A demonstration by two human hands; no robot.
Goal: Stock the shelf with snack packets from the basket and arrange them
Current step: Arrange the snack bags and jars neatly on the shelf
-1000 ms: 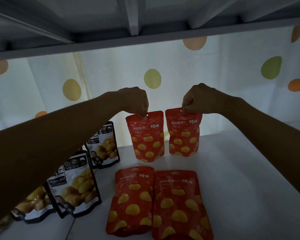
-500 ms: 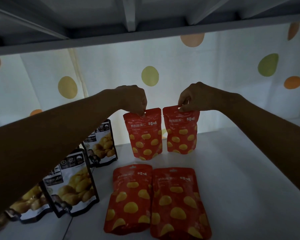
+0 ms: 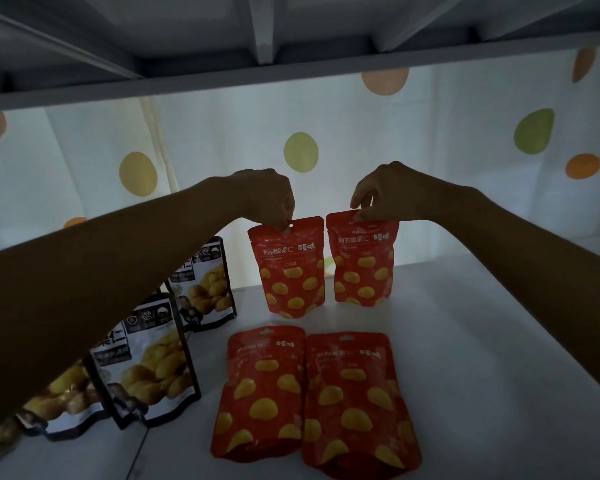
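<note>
Two red snack packets stand upright side by side at the back of the white shelf (image 3: 482,358), each held by its top edge. Left hand (image 3: 267,195) pinches the top seal of the left red packet (image 3: 290,268) near its hang hole, fingers curled down onto it. Right hand (image 3: 385,192) pinches the top seal of the right red packet (image 3: 362,261) the same way. The two packets are just beside each other, edges nearly touching, lower ends at the shelf surface. Below the hands, nearer the front edge, two more red packets (image 3: 262,389) (image 3: 355,403) lie flat, side by side. Under the left forearm a row of black-and-white packets (image 3: 146,362) stands upright, running front to back. Beyond the hands hangs a white curtain with coloured dots (image 3: 222,150); above them, the underside of the upper shelf (image 3: 291,64). Lighting dim.
</note>
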